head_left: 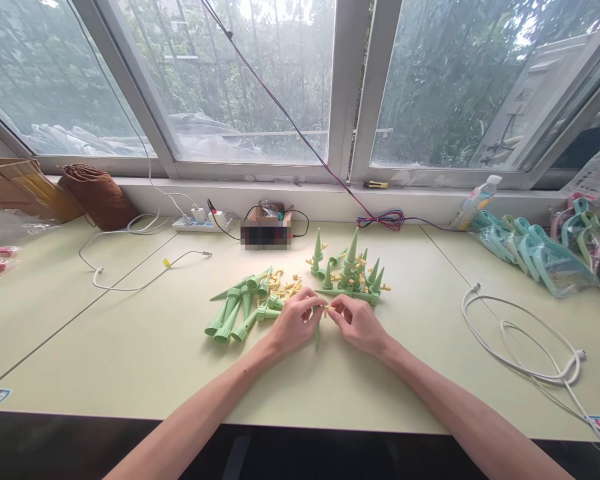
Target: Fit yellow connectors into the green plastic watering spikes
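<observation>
My left hand (pixel 296 320) is closed on a green plastic plant watering spike (pixel 317 337), whose tapered end points down toward the table. Pinched in the fingers of my right hand (pixel 357 322) is a small yellow valve (pixel 329 309), touching or very close to the spike's upper part; the fingers hide the exact contact. Left of my hands lies a heap of loose green spikes (pixel 227 320), with a pile of small yellow valves (pixel 285 287) behind it. Beyond my right hand, several green spikes with yellow valves fitted (pixel 351 260) stand point up, and others lie flat.
White cables lie on the left and a coiled white cable (pixel 520 367) on the right. At the back are a power strip (pixel 203 223), a small box (pixel 270 212) and bundled wires (pixel 387 220). A brown bag (pixel 97 197), a bottle (pixel 475 203) and bagged teal items (pixel 535 253) line the sides.
</observation>
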Tool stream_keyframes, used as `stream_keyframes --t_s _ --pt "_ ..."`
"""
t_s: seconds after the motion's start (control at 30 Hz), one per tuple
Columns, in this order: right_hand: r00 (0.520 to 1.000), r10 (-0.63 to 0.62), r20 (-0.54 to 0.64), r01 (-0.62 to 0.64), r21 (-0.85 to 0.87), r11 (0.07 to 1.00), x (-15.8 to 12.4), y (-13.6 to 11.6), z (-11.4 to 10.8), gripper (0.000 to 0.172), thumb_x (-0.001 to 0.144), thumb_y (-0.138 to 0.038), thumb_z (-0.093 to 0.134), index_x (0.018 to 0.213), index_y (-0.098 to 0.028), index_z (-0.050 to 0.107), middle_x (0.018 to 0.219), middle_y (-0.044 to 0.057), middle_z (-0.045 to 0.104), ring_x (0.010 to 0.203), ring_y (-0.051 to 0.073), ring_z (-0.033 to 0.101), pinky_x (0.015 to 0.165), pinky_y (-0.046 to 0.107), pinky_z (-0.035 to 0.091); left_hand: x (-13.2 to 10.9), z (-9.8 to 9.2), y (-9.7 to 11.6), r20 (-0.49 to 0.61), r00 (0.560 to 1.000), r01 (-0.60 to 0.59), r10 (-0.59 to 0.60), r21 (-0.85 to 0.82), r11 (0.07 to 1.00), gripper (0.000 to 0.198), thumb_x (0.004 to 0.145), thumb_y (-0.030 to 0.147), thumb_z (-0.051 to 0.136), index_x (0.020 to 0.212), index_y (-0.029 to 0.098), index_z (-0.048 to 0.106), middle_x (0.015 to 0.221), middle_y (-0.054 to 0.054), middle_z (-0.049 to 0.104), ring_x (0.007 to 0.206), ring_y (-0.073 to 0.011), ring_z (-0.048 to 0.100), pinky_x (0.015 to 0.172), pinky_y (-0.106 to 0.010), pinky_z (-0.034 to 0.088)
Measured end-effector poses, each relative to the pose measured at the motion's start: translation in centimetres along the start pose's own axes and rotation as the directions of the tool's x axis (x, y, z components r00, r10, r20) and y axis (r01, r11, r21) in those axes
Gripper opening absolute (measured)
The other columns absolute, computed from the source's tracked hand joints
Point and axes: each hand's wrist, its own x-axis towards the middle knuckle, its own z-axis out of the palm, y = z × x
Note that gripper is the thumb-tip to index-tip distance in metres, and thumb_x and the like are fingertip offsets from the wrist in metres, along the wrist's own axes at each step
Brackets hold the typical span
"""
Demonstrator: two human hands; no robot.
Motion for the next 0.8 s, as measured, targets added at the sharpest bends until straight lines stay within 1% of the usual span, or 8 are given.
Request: stream_keyframes --t_s 0.1,0.3,0.43,0.5,0.57,0.7,0.8 --pt "1.000 0.001 0.018 -0.001 0.007 1.000 0.01 0.03 0.01 0.019 0.099 -0.033 0.052 0.089 -0.018 0.060 0.071 0.000 0.062 0.052 0.011 0.043 0.051 0.026 0.033 0.02 0.00 -0.03 0.004 1.000 -0.001 0.001 0.005 1.000 0.018 0.092 0.014 0.055 0.098 0.019 0.071 0.085 -0.002 0.059 0.056 -0.0065 0.046 0.055 -0.021 0.044" --pt "0.999 -0.013 0.042 0.014 -0.029 0.999 0.19 0.19 0.02 0.031 0.102 -0.033 0.045 0.078 -0.019 0.058 0.063 -0.002 0.054 0.055 0.013 0.045 0.055 0.027 0.033 0.04 -0.14 0.14 0.016 1.000 0.009 -0.010 0.011 1.000 0.018 0.092 0.014 0.056 0.098 0.019 0.072 0.087 -0.003 0.060 0.056 -0.0065 0.047 0.055 -0.022 0.044" --pt "0.999 -0.013 0.045 0.015 -0.045 0.999 0.16 0.38 0.10 0.041 0.104 -0.036 0.037 0.070 -0.020 0.054 0.057 -0.002 0.049 0.052 0.014 0.043 0.053 0.027 0.032 0.13 -0.22 0.31 0.029 1.000 0.002 -0.002 0.008 1.000 0.019 0.092 0.014 0.056 0.098 0.020 0.073 0.086 -0.003 0.060 0.055 -0.0063 0.047 0.056 -0.022 0.045" --pt "0.999 -0.003 0.043 0.005 -0.035 0.999 0.13 0.37 0.13 0.044 0.105 -0.039 0.035 0.070 -0.020 0.054 0.055 -0.002 0.048 0.050 0.014 0.043 0.052 0.028 0.032 0.14 -0.22 0.31 0.027 1.000 0.000 0.000 0.004 1.000 0.020 0.092 0.014 0.056 0.099 0.020 0.073 0.086 -0.002 0.059 0.056 -0.0064 0.047 0.056 -0.022 0.045" --pt "0.999 0.013 0.030 -0.012 -0.024 1.000 0.10 0.27 0.14 0.040 0.104 -0.041 0.038 0.075 -0.020 0.057 0.056 -0.002 0.051 0.050 0.014 0.043 0.052 0.027 0.033 0.11 -0.19 0.27 0.019 1.000 0.002 -0.002 0.001 1.000 0.019 0.092 0.014 0.056 0.098 0.020 0.072 0.086 -0.002 0.059 0.056 -0.0065 0.047 0.056 -0.022 0.045" --pt "0.999 0.032 0.016 -0.031 -0.020 0.999 0.01 -0.01 0.06 0.021 0.098 -0.039 0.053 0.094 -0.020 0.060 0.062 -0.003 0.058 0.050 0.013 0.045 0.051 0.026 0.033 0.04 -0.10 0.11 0.000 1.000 0.008 -0.008 0.000 1.000 0.018 0.092 0.013 0.055 0.097 0.019 0.071 0.085 -0.002 0.059 0.057 -0.0070 0.048 0.055 -0.021 0.044" --pt "0.999 0.018 0.033 -0.017 -0.025 1.000 -0.03 -0.05 0.02 0.017 0.098 -0.035 0.054 0.094 -0.019 0.059 0.067 -0.001 0.061 0.052 0.013 0.047 0.051 0.026 0.033 0.04 -0.07 0.04 0.001 1.000 0.007 -0.007 0.001 1.000 0.018 0.092 0.012 0.056 0.097 0.019 0.071 0.085 -0.002 0.059 0.058 -0.0071 0.048 0.055 -0.021 0.044"
